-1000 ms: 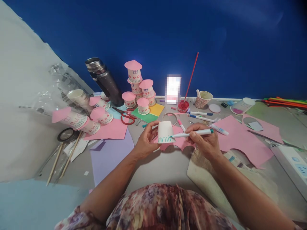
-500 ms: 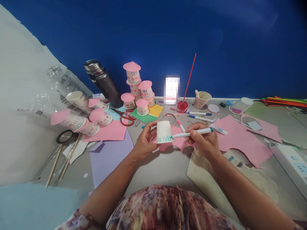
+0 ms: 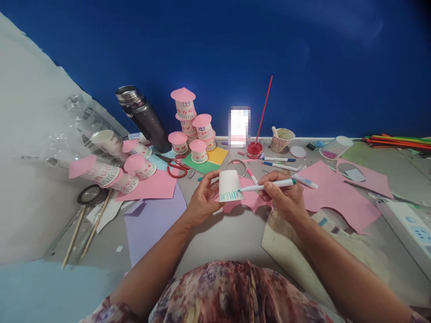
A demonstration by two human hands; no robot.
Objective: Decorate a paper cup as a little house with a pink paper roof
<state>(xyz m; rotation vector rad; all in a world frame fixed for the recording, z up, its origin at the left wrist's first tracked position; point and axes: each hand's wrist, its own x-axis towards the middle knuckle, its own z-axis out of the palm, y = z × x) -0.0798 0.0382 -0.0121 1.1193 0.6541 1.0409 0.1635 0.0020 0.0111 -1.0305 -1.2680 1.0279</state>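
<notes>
An upside-down white paper cup (image 3: 229, 183) is gripped by my left hand (image 3: 204, 197) from its left side. Green wavy strokes run along the cup's lower edge, near its rim. In my right hand (image 3: 283, 194) is a white marker (image 3: 266, 185) with a green end, its tip touching the cup's right side just above the strokes. Pink paper (image 3: 247, 199) with scalloped cut edges lies beneath and behind the cup. Just behind it rests a roll of clear tape (image 3: 236, 167).
Decorated cups with pink cone roofs (image 3: 183, 107) stand stacked behind; more lie at left by a dark flask (image 3: 144, 119). Red-handled scissors (image 3: 177, 169), a red paint pot (image 3: 254, 150) with a brush, a patterned cup (image 3: 282, 140), pens, a cloth (image 3: 286, 242) and a power strip (image 3: 409, 224) surround my hands.
The marker's tip has lifted slightly and shifted a little left along the cup's side. The whole view has moved slightly; both hands keep their hold.
</notes>
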